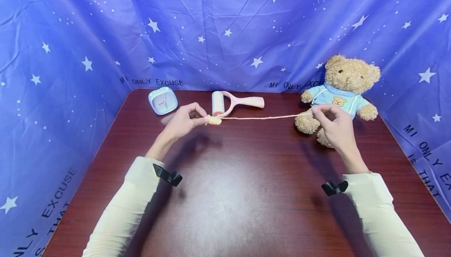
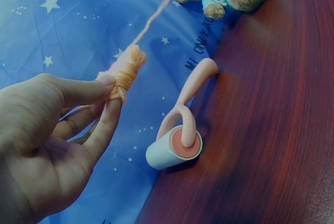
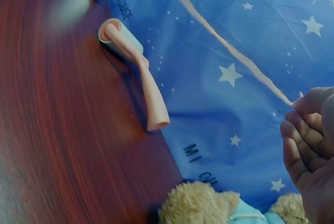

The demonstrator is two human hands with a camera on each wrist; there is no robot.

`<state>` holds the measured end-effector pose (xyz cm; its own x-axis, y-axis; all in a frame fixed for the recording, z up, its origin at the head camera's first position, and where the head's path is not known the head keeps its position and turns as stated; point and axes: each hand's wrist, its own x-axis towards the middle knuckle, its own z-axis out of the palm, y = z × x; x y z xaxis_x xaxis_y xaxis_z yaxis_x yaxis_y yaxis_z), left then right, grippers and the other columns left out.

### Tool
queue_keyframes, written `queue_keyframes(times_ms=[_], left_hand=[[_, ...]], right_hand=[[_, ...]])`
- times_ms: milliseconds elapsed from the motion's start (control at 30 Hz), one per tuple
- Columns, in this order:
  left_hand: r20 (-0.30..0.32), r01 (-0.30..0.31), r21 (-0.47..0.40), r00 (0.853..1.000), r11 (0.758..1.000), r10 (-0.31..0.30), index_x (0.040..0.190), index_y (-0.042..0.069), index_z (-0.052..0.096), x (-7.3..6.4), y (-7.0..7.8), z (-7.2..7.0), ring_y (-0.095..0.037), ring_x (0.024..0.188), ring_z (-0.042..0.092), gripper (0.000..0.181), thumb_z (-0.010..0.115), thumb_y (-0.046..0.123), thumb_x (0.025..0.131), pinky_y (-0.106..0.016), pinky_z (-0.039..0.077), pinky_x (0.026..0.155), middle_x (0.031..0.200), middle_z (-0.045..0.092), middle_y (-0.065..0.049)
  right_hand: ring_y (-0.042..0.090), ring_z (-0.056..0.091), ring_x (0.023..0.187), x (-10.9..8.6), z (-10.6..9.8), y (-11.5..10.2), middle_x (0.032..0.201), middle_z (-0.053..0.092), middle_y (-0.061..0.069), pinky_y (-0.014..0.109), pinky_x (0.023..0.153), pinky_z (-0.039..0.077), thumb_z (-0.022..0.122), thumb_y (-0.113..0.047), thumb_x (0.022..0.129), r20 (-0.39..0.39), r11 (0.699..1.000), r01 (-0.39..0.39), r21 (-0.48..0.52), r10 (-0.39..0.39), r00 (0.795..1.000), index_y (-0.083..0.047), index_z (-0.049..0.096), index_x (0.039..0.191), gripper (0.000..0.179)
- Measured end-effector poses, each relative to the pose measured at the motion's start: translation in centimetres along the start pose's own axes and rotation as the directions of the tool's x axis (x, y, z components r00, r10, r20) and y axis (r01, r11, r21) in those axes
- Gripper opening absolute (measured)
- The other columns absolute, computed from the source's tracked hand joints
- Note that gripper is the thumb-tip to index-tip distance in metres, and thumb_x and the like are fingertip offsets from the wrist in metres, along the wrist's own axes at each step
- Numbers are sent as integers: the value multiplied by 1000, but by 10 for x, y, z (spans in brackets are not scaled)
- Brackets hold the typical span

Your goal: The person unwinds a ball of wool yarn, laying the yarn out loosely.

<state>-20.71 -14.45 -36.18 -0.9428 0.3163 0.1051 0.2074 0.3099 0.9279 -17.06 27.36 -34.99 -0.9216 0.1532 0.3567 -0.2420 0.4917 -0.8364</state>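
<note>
Between thumb and fingers, my left hand (image 1: pixel 183 121) pinches a small wound bundle of pale orange yarn (image 2: pixel 125 75). A single strand of the yarn (image 1: pixel 266 118) runs from it, nearly straight and level above the table, across to my right hand (image 1: pixel 334 126). The thumb and fingertips of my right hand pinch the strand's far end, seen at the edge of the right wrist view. In the head view that hand overlaps the teddy bear (image 1: pixel 350 77) in its blue hoodie. Just behind the bundle lies a lint roller (image 1: pixel 243 101) with a pink handle and white roll.
A light blue alarm clock (image 1: pixel 163 101) stands at the back left of the dark wooden table (image 1: pixel 225 194). The bear sits at the back right. A blue star-patterned curtain (image 1: pixel 225 26) hangs round the table's back and sides.
</note>
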Motion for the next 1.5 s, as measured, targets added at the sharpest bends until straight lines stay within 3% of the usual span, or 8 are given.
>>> queue_keyframes(times_ms=[200,400,767,900,1033,1267,1500], left_hand=[[0,3,4,1000,1000,-3,89,-2,60,0,-2,-1,-16,76,63,12,70,3,84,-25,53,70,89,65,-16],[-2,3,38,1000,999,-3,90,-3,60,-2,3,-2,-11,74,61,12,69,3,85,-19,49,68,89,64,-16],[-24,25,50,999,998,-24,88,0,60,-2,-2,-5,-25,79,66,12,70,4,84,-24,52,69,86,67,-15],[-30,23,48,999,999,-21,89,-1,60,-2,-2,-6,-17,75,65,12,70,5,85,-27,52,70,87,67,-16],[-32,25,64,999,998,-23,89,-1,59,-2,-3,-7,-11,73,63,13,70,5,85,-21,48,67,87,66,-17],[-42,36,86,999,996,-33,88,0,59,-4,-2,-10,-17,74,62,11,69,2,84,-19,46,64,86,66,-16],[-51,50,89,998,995,-46,88,0,59,-4,-3,-11,-8,69,60,11,69,2,85,-20,45,63,84,66,-17]], right_hand=[[-6,58,72,2,-16,11,79,63,-27,8,67,44,67,-21,90,-48,998,-20,-65,17,999,-1,68,99,22],[-7,58,70,-1,-30,0,75,63,-27,9,64,42,67,-18,89,-78,996,-78,-37,75,994,-6,68,96,14],[-5,50,58,6,-53,13,69,62,-22,12,53,36,70,-15,87,-231,997,-64,-53,50,972,-11,72,88,5],[-7,50,59,6,-61,15,69,62,-24,10,54,36,70,-16,86,-266,996,-70,-63,51,963,-16,72,87,2],[-7,50,57,7,-69,16,65,61,-23,9,52,36,69,-15,86,-289,996,-78,-50,60,955,-19,71,84,5],[-8,52,57,8,-80,13,65,61,-24,8,52,37,70,-14,86,-326,996,-79,-38,62,943,-19,70,84,5],[-9,50,58,6,-84,18,65,60,-28,8,56,37,70,-19,85,-336,989,-118,-94,80,939,-26,69,83,8]])
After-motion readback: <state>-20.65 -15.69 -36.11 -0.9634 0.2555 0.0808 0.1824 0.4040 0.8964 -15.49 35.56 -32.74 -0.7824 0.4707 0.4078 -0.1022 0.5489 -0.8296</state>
